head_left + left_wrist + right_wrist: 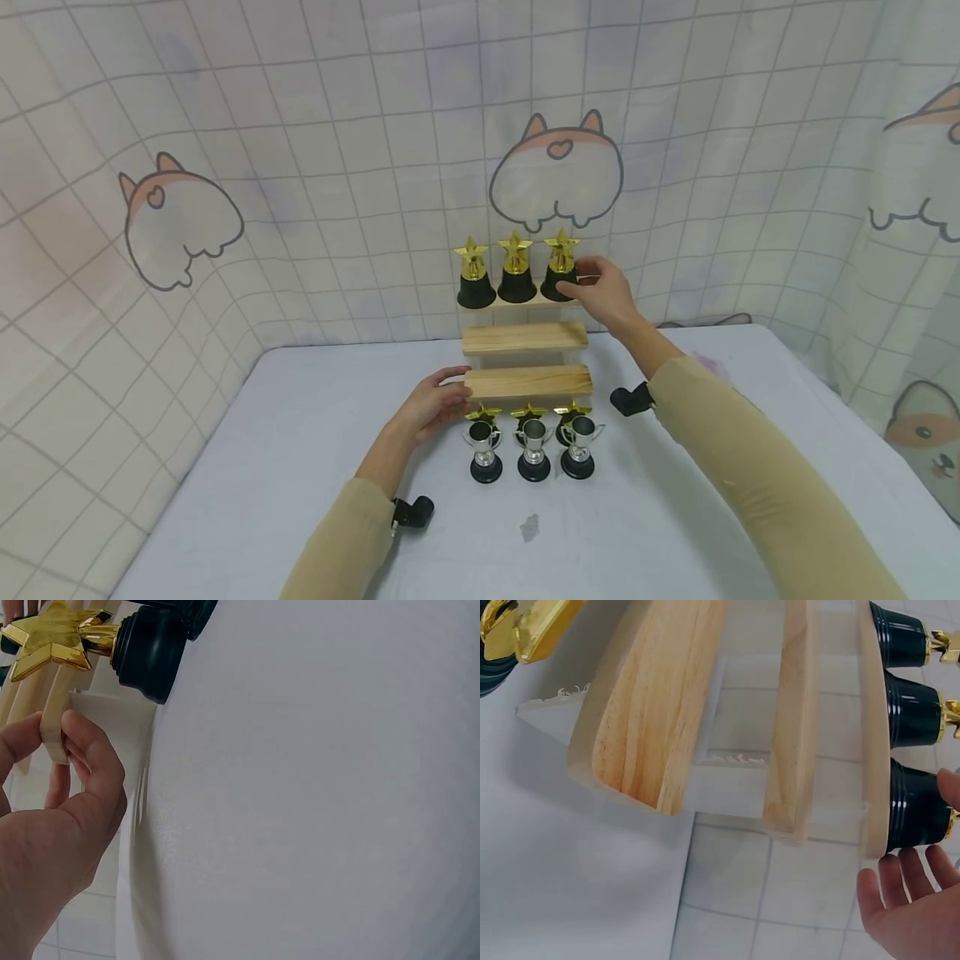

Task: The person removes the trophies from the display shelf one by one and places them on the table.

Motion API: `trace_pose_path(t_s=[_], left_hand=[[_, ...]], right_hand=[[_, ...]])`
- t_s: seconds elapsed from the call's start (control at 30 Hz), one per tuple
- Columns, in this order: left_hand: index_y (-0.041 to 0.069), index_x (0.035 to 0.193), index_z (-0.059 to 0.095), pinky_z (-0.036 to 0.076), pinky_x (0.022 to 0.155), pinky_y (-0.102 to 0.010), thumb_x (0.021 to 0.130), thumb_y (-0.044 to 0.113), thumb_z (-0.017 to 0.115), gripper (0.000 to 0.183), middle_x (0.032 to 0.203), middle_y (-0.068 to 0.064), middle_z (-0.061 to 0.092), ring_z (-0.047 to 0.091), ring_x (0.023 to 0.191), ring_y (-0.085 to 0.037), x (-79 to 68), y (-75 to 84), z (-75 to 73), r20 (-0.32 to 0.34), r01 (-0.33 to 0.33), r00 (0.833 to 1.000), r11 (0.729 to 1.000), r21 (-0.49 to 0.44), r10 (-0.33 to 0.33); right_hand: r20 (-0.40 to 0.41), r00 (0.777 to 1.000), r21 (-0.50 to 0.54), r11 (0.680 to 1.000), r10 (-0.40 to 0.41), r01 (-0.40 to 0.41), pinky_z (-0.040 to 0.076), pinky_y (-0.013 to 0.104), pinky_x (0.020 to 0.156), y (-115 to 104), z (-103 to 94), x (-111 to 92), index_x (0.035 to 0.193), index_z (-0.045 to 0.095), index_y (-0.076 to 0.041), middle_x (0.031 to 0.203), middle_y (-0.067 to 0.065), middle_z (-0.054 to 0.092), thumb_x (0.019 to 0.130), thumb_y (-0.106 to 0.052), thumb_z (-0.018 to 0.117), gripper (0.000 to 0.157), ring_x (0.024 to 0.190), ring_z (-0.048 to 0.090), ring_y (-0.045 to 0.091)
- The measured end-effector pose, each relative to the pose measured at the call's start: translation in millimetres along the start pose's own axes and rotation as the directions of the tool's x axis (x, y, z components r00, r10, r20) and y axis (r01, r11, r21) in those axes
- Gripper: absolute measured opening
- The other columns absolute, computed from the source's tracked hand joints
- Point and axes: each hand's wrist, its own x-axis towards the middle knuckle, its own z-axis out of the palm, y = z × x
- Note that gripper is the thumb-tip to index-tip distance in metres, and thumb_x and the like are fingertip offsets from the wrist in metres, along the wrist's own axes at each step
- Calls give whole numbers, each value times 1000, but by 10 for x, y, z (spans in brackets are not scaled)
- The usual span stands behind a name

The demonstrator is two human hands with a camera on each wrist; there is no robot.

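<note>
A stepped wooden display stand [528, 382] has three tiers. My left hand [438, 404] holds the left end of its lowest board [54, 724], thumb and fingers pinching the edge. On the top tier stand three gold star trophies with black bases, side by side. My right hand [606, 293] grips the rightmost star trophy [560, 265], thumb at the front of its black base [915, 806] and fingers round the side. The middle star trophy [516, 271] and the left star trophy [474, 275] are upright beside it.
On the white table [315, 467], before the stand, several trophies stand in two rows: silver cups [533, 446] in front, gold stars [528, 412] partly hidden behind them. The middle board [525, 337] bears nothing. A tiled-pattern curtain [360, 183] hangs close behind the stand.
</note>
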Motion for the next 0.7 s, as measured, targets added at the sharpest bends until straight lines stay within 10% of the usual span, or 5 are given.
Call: trace_pose_path(t_s=[0.7], left_hand=[[2,148,48,59,78,-29,93,-3,64,58,124,-22,57,66,87,-17,25,-6,-10,7,6,1000,1000,-5,-6]], right_hand=[[-3,1000,15,1000,-15,15,47,47,105,-6,39,71,151,47,-5,145,14,53,97,-25,74,63,131,51,32]])
